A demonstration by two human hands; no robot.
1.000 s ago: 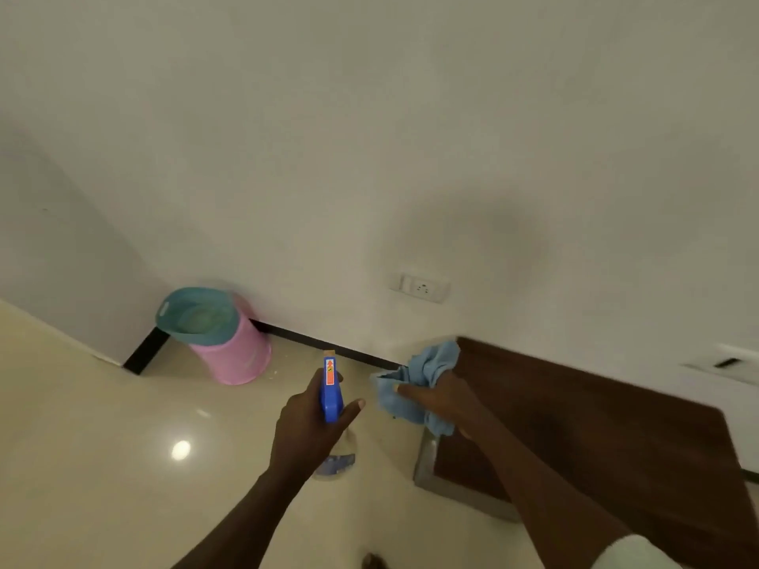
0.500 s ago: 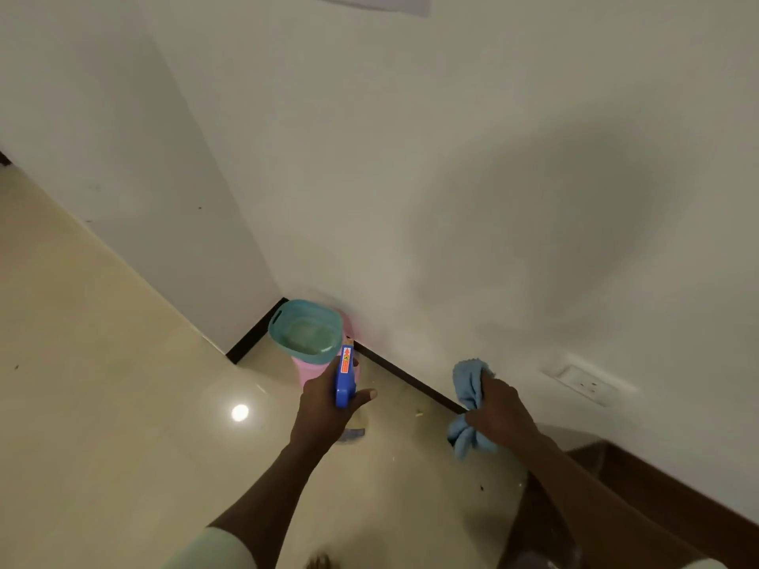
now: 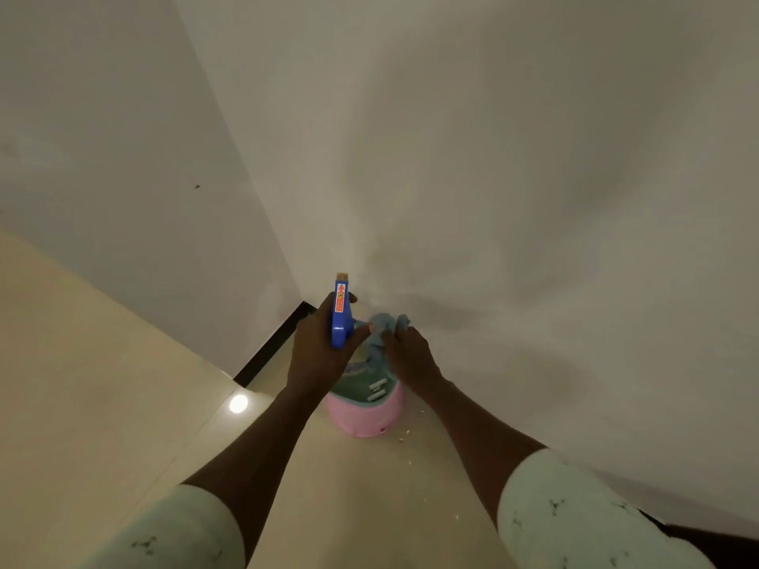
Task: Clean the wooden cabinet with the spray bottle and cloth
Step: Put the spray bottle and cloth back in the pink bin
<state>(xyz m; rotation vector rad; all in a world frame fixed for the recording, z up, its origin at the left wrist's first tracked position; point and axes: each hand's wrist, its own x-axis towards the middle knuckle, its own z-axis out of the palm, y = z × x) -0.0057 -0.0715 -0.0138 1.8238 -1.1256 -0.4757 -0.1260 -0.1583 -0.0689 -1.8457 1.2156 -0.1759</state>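
Note:
My left hand [image 3: 318, 351] grips the spray bottle [image 3: 340, 314] by its blue trigger head, nozzle pointing up toward the wall; the bottle's body is hidden behind my hand. My right hand [image 3: 406, 355] holds the bunched light-blue cloth [image 3: 388, 326] just to the right of the bottle. Both hands hover over a pink bin. Only a dark sliver of the wooden cabinet [image 3: 714, 548] shows at the bottom right corner.
A pink bin [image 3: 365, 416] with a teal liner stands on the cream tiled floor in the wall corner, directly below my hands. White walls meet above it, with a black skirting [image 3: 271, 351] at the left. Small crumbs lie on the floor near the bin.
My view has swung left, away from the cabinet and toward the corner. Both hands have come together over the pink bin, the cloth now beside the bottle.

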